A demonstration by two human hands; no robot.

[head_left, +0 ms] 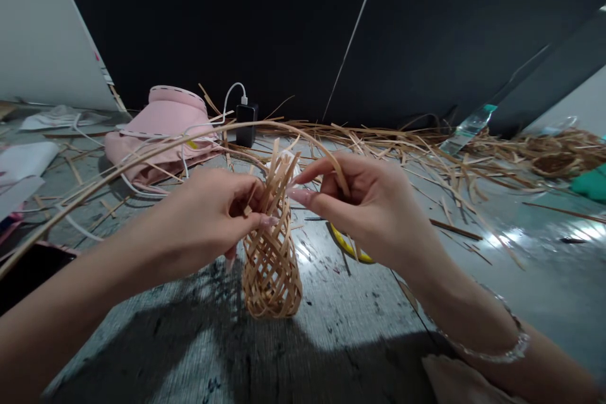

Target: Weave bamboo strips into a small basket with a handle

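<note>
Dark wall [237,25]: it stands at the far side, beyond my grip.
Table [331,309]: grey with dark stains, it lies under my grip.
Loose strips [392,142]: they are scattered beyond my grip, many of them along the wall and to the right.
Long strip [303,132]: it goes from my right hand [364,202] in a wide arch to the left, beyond my left forearm.
Pink visor [173,115]: it lies beyond my grip, to the left.
Woven basket [272,274]: it stands upright on the table, between and below my two hands, its free strip ends pointing up.
Left hand [222,211]: I am grasping the basket's gathered top with bent fingers.
Right hand: my curled fingers keep the long strip; thumb and forefinger are close at the strip ends, but if they touch, I cannot tell.
Clear bottle [468,129]: it is tilted, far to the right beyond my grip.
Black block [246,126]: upright, with a white cable in its top, it is just beyond my grip.
Yellow curved thing [348,246]: it lies near my right hand, partly hidden.
</note>
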